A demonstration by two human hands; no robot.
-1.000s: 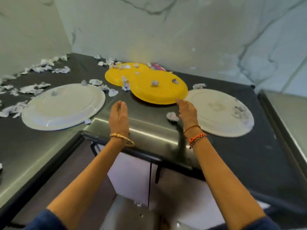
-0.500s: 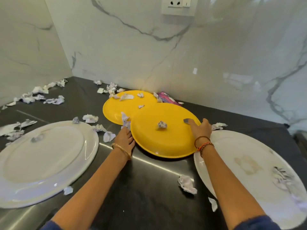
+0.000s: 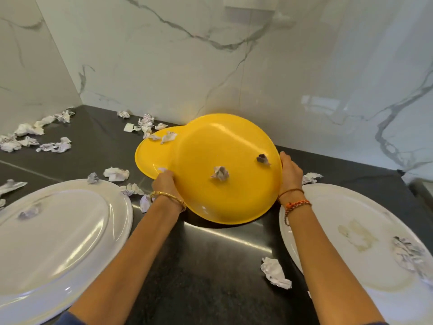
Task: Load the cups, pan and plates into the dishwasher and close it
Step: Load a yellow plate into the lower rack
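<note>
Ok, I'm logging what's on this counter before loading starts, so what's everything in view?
yellow plates: two, yellow, overlapping at the back by the wall; the nearer one is gripped at both sides with its far edge tilted up.
white plates: two, white, one at the left, one at the right.
paper scraps: many, white, crumpled, strewn over the counter and on the plates.
counter: one, dark, glossy.
wall: white marble with grey veins.
left hand: grips the nearer yellow plate's left edge.
right hand: grips its right edge.
</note>
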